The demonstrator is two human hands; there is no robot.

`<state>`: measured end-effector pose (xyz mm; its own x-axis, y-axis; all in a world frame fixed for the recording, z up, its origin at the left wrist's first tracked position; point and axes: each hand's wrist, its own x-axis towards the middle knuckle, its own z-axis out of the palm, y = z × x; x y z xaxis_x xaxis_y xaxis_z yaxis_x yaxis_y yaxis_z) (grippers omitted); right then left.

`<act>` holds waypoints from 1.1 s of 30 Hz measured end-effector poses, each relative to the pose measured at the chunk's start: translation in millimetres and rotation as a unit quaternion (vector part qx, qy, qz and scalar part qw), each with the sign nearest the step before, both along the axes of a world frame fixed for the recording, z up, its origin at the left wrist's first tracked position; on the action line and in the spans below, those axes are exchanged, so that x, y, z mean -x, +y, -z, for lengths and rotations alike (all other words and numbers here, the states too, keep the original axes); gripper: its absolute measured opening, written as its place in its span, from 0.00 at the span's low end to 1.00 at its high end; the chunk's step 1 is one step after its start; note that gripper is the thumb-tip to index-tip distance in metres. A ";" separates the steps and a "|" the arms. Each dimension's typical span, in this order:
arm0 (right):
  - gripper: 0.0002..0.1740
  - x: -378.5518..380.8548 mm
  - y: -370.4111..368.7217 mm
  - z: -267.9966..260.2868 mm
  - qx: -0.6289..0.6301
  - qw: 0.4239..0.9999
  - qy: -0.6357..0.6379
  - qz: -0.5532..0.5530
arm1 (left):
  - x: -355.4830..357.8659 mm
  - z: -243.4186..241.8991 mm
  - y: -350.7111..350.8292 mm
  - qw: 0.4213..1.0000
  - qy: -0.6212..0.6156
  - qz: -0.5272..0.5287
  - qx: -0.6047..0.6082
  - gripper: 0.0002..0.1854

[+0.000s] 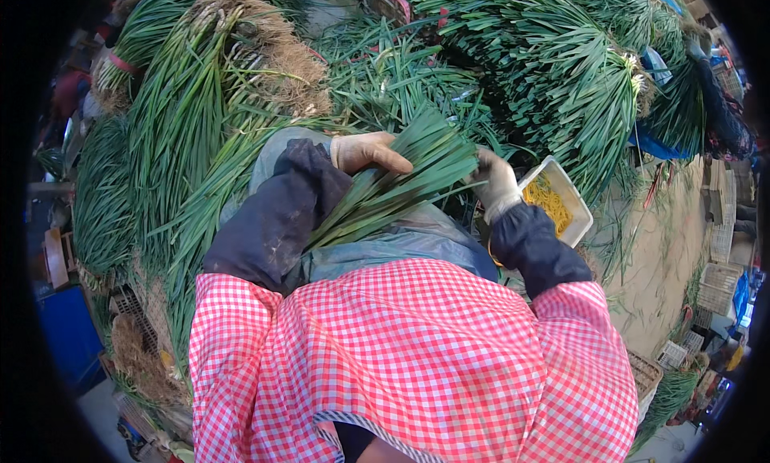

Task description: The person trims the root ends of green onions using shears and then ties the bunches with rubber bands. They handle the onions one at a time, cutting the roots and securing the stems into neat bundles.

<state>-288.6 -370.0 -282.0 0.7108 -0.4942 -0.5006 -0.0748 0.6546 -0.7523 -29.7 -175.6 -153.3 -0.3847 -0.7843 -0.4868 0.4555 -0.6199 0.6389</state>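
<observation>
A bundle of long flat green leaves (400, 183) lies slantwise across my lap, over the apron's greenish plastic cover. My left hand (371, 153), in a pale work glove, is closed around the bundle from the left, its thumb on top of the leaves. At the bundle's right edge is my gloved right hand (494, 177); its fingertips are partly behind the leaves, so its hold is unclear. Close to the right of that hand stands a white plastic container (576, 213) with yellow rubber bands (546, 203) in it.
Leafy green stalks with brown roots (283, 54) are heaped at the left. A large stack of cut green leaves (541, 72) rises at the upper right, with loose leaves (391, 78) between the heaps. Plastic crates (719, 285) stand at the far right, a blue box (69, 336) at the far left.
</observation>
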 end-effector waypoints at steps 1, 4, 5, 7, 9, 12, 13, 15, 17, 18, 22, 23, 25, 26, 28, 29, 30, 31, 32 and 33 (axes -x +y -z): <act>0.28 28.3 2.5 4.3 -0.060 0.998 0.010 -0.033 | -2.0 -0.3 0.9 1.000 0.001 -0.001 0.003 0.29; 0.40 46.5 59.1 -110.0 0.051 0.956 0.086 -0.277 | -2.3 -2.7 2.4 1.000 -0.007 -0.003 0.011 0.27; 0.41 46.0 72.5 -121.1 0.073 0.954 0.059 -0.284 | 0.6 -3.7 1.4 1.000 -0.006 -0.001 0.005 0.27; 0.37 15.5 89.9 -148.5 0.128 0.959 0.002 -0.253 | 3.4 -7.3 1.4 1.000 -0.011 -0.003 -0.008 0.27; 0.31 -17.2 87.2 -138.3 0.215 0.956 -0.066 -0.187 | 3.2 -13.3 1.5 1.000 -0.029 0.011 0.001 0.28; 0.27 -54.1 83.9 -131.4 0.116 0.983 -0.106 -0.094 | 5.4 -28.2 5.5 1.000 -0.021 0.001 0.004 0.23; 0.27 -60.6 82.1 -132.9 0.108 0.986 -0.089 -0.095 | 8.1 -30.0 7.5 1.000 -0.022 -0.002 0.014 0.23; 0.26 -68.0 84.7 -137.3 0.111 0.987 -0.068 -0.091 | 13.9 -30.3 9.2 0.999 -0.020 -0.011 0.033 0.23; 0.25 -71.4 89.4 -142.8 0.132 0.986 -0.061 -0.077 | 16.2 -32.3 6.9 0.999 -0.049 -0.011 0.016 0.23; 0.28 -70.4 86.7 -137.8 0.141 0.987 -0.012 -0.082 | 19.3 -34.9 5.7 0.998 -0.068 -0.013 0.014 0.23; 0.29 -56.5 80.7 -137.1 0.118 0.988 -0.095 0.023 | 29.0 -39.7 5.7 0.992 -0.120 -0.046 0.019 0.22; 0.26 -45.6 77.4 -143.7 0.148 0.981 -0.104 0.067 | 28.4 -38.3 6.4 0.991 -0.122 -0.050 0.025 0.22; 0.23 -12.3 61.9 -134.1 0.226 0.972 -0.012 0.058 | 27.8 -48.3 7.8 0.986 -0.161 -0.047 0.021 0.22; 0.22 13.7 55.1 -113.9 0.269 0.960 0.071 0.000 | 21.3 -34.8 8.3 0.989 -0.138 -0.043 0.024 0.25; 0.19 71.5 57.0 -84.4 0.362 0.905 0.198 -0.100 | 19.8 -31.1 7.9 0.992 -0.105 -0.066 0.018 0.30; 0.18 98.6 63.2 -72.8 0.403 0.870 0.251 -0.135 | 21.2 -36.6 9.6 0.991 -0.112 -0.071 0.014 0.30; 0.17 118.4 73.5 -68.2 0.434 0.837 0.307 -0.127 | 21.8 -41.1 10.4 0.990 -0.121 -0.074 0.009 0.30; 0.17 133.6 81.1 -62.6 0.464 0.801 0.359 -0.120 | 23.1 -43.1 10.4 0.988 -0.133 -0.078 0.004 0.31; 0.23 149.4 83.9 -48.7 0.549 0.731 0.381 -0.135 | 26.1 -41.8 10.4 0.985 -0.147 -0.088 -0.006 0.28; 0.25 153.8 87.7 -41.9 0.548 0.709 0.421 -0.140 | 24.0 -38.3 9.5 0.988 -0.134 -0.070 0.000 0.26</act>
<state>-442.4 -282.3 -240.1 0.5345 -0.8133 -0.2301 -0.8113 -0.4173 -0.4095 -53.7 -166.0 -115.0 -0.1291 -0.8207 -0.5566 0.3508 -0.5628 0.7485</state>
